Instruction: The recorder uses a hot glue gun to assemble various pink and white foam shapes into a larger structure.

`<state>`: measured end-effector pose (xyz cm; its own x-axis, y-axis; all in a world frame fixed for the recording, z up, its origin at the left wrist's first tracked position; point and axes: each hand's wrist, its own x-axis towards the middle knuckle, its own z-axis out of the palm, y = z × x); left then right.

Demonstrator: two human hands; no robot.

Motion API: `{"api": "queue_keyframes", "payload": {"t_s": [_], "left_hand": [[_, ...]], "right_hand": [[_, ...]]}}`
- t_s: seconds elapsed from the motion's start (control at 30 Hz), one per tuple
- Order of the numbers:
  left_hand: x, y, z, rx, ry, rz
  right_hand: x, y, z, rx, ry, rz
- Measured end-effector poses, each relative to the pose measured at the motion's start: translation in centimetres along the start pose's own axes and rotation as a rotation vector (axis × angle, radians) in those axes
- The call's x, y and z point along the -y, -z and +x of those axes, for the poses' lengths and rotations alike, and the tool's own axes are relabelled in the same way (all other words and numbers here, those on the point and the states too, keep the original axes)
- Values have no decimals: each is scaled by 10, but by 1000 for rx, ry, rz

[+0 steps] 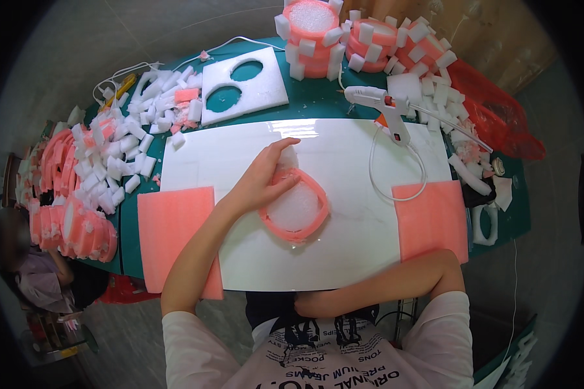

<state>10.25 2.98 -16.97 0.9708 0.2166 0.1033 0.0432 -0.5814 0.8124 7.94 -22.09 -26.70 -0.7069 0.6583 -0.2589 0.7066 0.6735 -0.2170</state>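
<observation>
A round pink foam ring with a white foam disc [294, 207] inside lies on the white board [344, 259] in front of me. My left hand [266, 174] reaches over its far left side, thumb lying across the rim. Between that thumb and the stretched index finger is a small white foam block [288, 157], against the ring's far edge; the other fingers are partly hidden. My right hand [316, 304] rests at my lap by the board's near edge, its fingers mostly out of sight. A white hot glue gun [376, 104] stands at the board's far right, its cord looping over the board.
Pink foam sheets [178, 227] overlap both sides of the board. Loose white foam blocks [120, 146] heap at left, near a white sheet with two round holes [266, 84]. Stacked pink foam rings [311, 39] stand at the back. A red plastic bag [493, 110] lies right; another person [42, 275] sits far left.
</observation>
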Motion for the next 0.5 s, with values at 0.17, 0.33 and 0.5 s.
{"api": "queue_keyframes", "payload": {"t_s": [0.17, 0.33, 0.5], "left_hand": [[-1, -1, 1, 3, 1, -13], [-2, 0, 0, -1, 0, 6], [0, -1, 1, 3, -9, 3]], "right_hand": [[3, -4, 2, 30, -7, -45], [2, 3, 0, 30, -3, -30], [2, 0, 1, 42, 11, 10]]}}
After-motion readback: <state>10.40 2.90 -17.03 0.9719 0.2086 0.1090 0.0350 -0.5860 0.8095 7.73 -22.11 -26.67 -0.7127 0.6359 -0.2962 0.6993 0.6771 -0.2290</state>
